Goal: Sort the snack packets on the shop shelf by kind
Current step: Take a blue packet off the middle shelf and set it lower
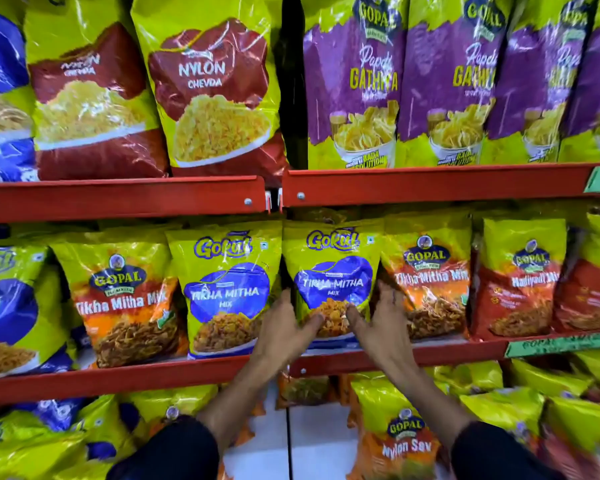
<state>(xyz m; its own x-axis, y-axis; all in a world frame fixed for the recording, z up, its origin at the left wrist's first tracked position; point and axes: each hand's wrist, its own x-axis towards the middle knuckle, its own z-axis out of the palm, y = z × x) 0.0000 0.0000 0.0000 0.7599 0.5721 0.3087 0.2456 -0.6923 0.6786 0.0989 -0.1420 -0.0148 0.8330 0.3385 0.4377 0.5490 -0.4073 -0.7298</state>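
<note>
A green and blue Gokul Tikha Mitha Mix packet (pixel 333 271) stands upright on the middle red shelf (pixel 118 379). My left hand (pixel 284 327) grips its lower left edge and my right hand (pixel 381 317) grips its lower right edge, thumbs on the front. A second Gokul Tikha Mitha Mix packet (pixel 227 289) stands just left of it. Orange Gopal Tikha Mitha Mix packets flank them at left (pixel 125 299) and right (pixel 430 278).
The top shelf holds red Nylon Chevda packets (pixel 212 91) and purple Papdi Gathiya packets (pixel 357 84). Red Gopal packets (pixel 520 282) fill the middle shelf's right end. The bottom shelf holds a Nylon Sev packet (pixel 399 441) and several green packets. Green price labels (pixel 561 344) hang on the shelf edges.
</note>
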